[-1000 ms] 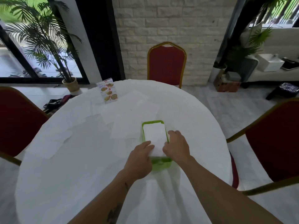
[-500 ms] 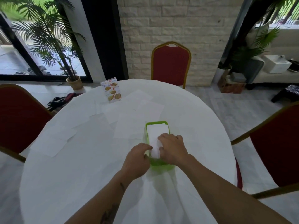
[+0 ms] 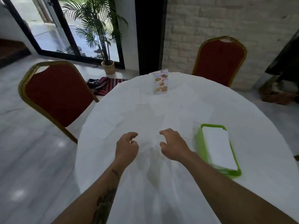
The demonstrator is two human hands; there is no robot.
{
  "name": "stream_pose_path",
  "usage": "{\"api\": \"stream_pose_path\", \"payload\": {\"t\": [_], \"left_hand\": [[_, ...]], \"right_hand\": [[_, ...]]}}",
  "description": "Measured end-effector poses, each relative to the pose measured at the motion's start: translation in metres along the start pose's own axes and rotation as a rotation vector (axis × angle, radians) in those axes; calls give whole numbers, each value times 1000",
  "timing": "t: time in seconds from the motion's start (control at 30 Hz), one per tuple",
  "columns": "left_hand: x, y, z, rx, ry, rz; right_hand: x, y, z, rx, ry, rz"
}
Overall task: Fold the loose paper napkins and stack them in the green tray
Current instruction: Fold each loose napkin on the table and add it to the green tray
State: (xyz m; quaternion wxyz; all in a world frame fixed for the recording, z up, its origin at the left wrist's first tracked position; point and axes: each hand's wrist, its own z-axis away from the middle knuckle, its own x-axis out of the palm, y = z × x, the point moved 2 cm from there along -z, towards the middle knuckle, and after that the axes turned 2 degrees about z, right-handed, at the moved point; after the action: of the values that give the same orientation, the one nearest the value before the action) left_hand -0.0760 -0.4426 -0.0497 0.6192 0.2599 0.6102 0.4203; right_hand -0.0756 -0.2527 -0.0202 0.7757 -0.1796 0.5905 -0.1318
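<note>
Nearest us, our left hand (image 3: 127, 147) and right hand (image 3: 173, 145) hover side by side over the white tablecloth (image 3: 161, 191), fingers loosely curled and apart, holding nothing we can see. Just to the right sits the green tray (image 3: 199, 143), with a stack of folded napkins (image 3: 218, 149) lying flat inside, so part of the work is done. Beyond our hands, several loose paper napkins (image 3: 142, 115) lie unfolded across the table's middle, hard to count against the cloth; we judge those remain. Farther off stands a menu card (image 3: 160, 81).
</note>
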Motion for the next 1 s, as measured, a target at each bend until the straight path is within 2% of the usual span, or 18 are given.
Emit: {"api": "stream_pose_path", "payload": {"t": [0.1, 0.27, 0.43, 0.53, 0.73, 1.0], "left_hand": [[-31, -29, -24, -43, 1, -6], [-67, -68, -66, -47, -58, -164], [-78, -97, -98, 4, -218, -544], [-72, -109, -101, 18, -348, -675], [-46, -93, -71, 107, -397, -753], [-6, -58, 2, 244, -622, -718]], "right_hand": [[20, -30, -18, 13, -49, -1], [49, -66, -40, 43, -90, 18], [65, -79, -46, 87, -125, 59], [68, -77, -42, 140, -124, 69], [67, -58, -25, 247, -151, 75], [68, -8, 22, 435, -114, -37]]}}
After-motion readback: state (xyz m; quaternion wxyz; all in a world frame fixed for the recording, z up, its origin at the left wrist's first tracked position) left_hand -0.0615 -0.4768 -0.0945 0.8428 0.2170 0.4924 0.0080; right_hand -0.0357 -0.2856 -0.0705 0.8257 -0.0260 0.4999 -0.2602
